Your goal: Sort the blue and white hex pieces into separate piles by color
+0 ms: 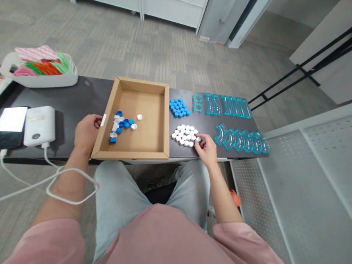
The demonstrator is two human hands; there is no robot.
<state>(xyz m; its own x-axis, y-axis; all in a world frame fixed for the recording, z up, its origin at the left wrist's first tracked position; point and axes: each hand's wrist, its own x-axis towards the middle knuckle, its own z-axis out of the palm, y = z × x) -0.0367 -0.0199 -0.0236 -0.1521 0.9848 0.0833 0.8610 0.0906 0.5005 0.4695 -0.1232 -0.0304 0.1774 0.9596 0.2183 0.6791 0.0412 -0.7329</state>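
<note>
My right hand (206,149) pinches a white hexagonal piece (198,139) at the right edge of a cluster of white hexagonal pieces (184,135). With fingers curled, my left hand (86,132) holds the outer left wall of an open cardboard box (166,124), near a white label. Inside the box, loose blue pieces (127,124) and white pieces (134,127) lie scattered, mostly toward the left side. Beyond the white cluster sits a group of blue hexagonal pieces (179,108), packed close together.
Teal clear curved parts (240,139) and teal straight parts (237,107) lie in rows at the right, beside small teal frames (197,104). On the left are a phone (7,129), a white power bank (39,125) with cables crossing my left forearm, and a white basket (49,79).
</note>
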